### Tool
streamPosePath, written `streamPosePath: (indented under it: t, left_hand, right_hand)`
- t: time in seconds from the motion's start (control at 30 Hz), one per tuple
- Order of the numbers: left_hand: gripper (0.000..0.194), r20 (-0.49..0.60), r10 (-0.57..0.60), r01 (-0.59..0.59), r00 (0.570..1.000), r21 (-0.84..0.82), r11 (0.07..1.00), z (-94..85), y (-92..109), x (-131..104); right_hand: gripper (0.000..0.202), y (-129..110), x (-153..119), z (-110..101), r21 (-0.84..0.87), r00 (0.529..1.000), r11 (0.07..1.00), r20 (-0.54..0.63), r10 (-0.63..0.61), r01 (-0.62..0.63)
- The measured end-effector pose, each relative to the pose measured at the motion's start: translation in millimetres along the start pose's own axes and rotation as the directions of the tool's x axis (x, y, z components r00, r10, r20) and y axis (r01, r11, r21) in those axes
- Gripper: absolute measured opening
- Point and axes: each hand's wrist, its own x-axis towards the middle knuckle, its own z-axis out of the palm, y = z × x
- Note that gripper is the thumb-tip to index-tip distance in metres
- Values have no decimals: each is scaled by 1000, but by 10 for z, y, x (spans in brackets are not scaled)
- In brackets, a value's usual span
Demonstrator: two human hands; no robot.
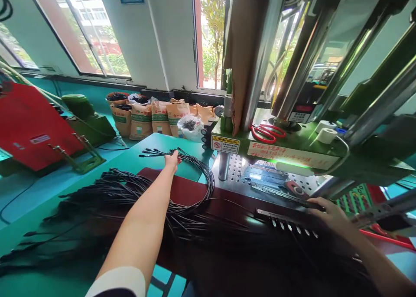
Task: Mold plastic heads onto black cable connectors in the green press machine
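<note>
My left hand (172,160) is closed around a bundle of thin black cables (209,182), whose connector ends stick out to the left of my fingers. The bundle curves in a loop over the dark red tabletop (188,188). At the press opening, my right hand (328,212) is closed on the dark right end of a long narrow metal bar (276,194); part of its grip is hidden. Just in front lies a second strip (286,223) with a row of shiny metal pieces. A large heap of black cables (107,197) lies left of and beneath my left forearm.
The green press (292,145) with steel columns stands at the right. Red-handled scissors (268,133) and white rolls (326,134) rest on its ledge. Paper sacks (141,119) of black parts line the wall. A red machine (35,128) is at left.
</note>
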Motion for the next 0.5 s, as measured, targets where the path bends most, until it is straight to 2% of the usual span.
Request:
streamPosePath:
  t: [0.1, 0.17, 0.27, 0.37, 0.43, 0.47, 0.5]
  left_hand:
    - [24, 29, -140, 130, 990, 217, 968, -44, -64, 54]
    - [32, 74, -185, 150, 980, 339, 929, -43, -18, 48]
    - [29, 169, -162, 65, 972, 473, 879, 48, 89, -120]
    - [14, 329, -93, -100, 940, 524, 846, 187, 153, -584]
    - [13, 480, -93, -202, 872, 526, 826, 246, 146, -1067]
    - [15, 583, -106, -262, 805, 511, 819, 259, 127, -1343]
    - [19, 768, -126, -400, 628, 458, 794, 264, 100, -1628]
  right_hand:
    - [30, -49, -105, 45, -28, 998, 998, 36, -56, 57]
    - [27, -78, -148, 91, -104, 997, 992, 36, -63, 67]
    - [25, -114, -168, 130, -213, 994, 973, 71, -80, 94]
    - [33, -112, -218, 95, -331, 992, 936, 32, -119, 123]
    - [38, -73, -301, 44, -361, 981, 912, 78, -180, 196]
    - [41, -50, -353, 19, -355, 967, 902, 143, -209, 247]
    - [44, -34, -406, -3, -346, 950, 892, 217, -227, 292]
